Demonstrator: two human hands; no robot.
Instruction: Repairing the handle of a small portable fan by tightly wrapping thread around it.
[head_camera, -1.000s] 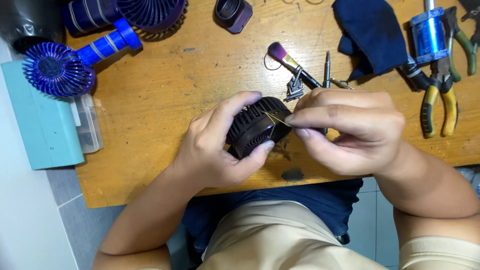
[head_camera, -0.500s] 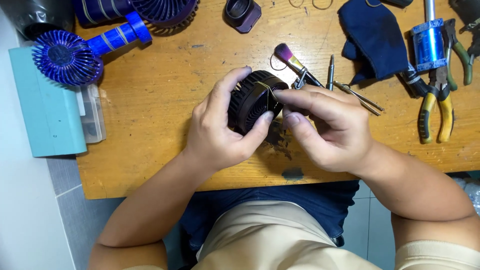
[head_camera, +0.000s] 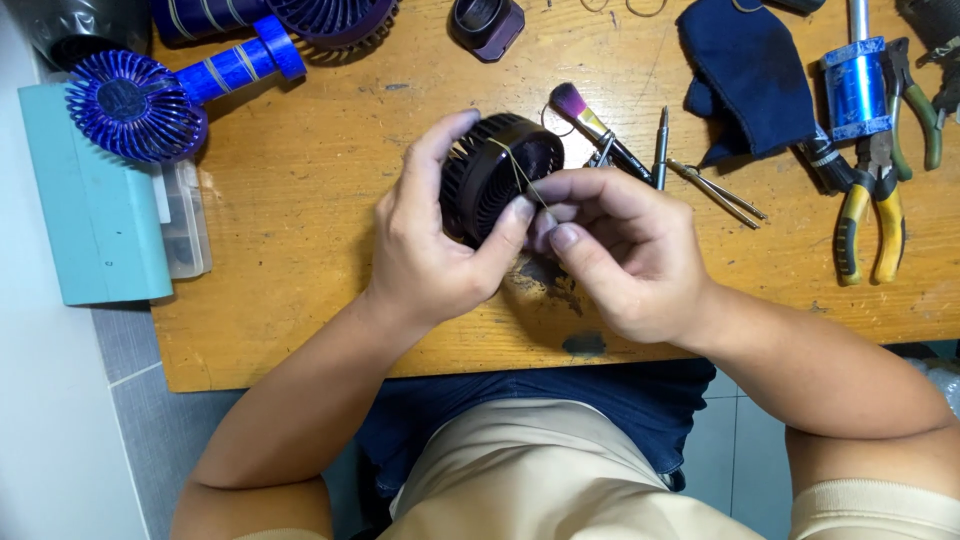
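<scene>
A scuffed wooden surface (head_camera: 300, 200) fills the view, with pale floor tiles showing past its near edge and the person's lap below it.

Near the middle of the surface, held just above it, is a black round fan housing (head_camera: 490, 175) with a slatted grille. The left hand (head_camera: 440, 240) wraps around its left and near side, fingers curled over the rim and the thumb pressed against the grille face. The right hand (head_camera: 620, 250) meets it from the right; its thumb and forefinger are pinched together on a thin yellowish wire (head_camera: 520, 175) that runs across the front of the housing. Both hands are clenched on what they hold.

At the far left corner lies a blue handheld fan (head_camera: 150, 100), its round head toward the left edge, beside a teal box (head_camera: 100, 200) and a small clear plastic case (head_camera: 185, 220). Just beyond the right hand rest a small brush with a pink-purple tip (head_camera: 585, 115), a thin dark screwdriver (head_camera: 660, 150) and metal tweezers (head_camera: 720, 192). Farther right lie a dark blue cloth (head_camera: 750, 70), a shiny blue cylindrical motor (head_camera: 855, 85) and yellow-handled pliers (head_camera: 868, 225) near the right edge.
</scene>
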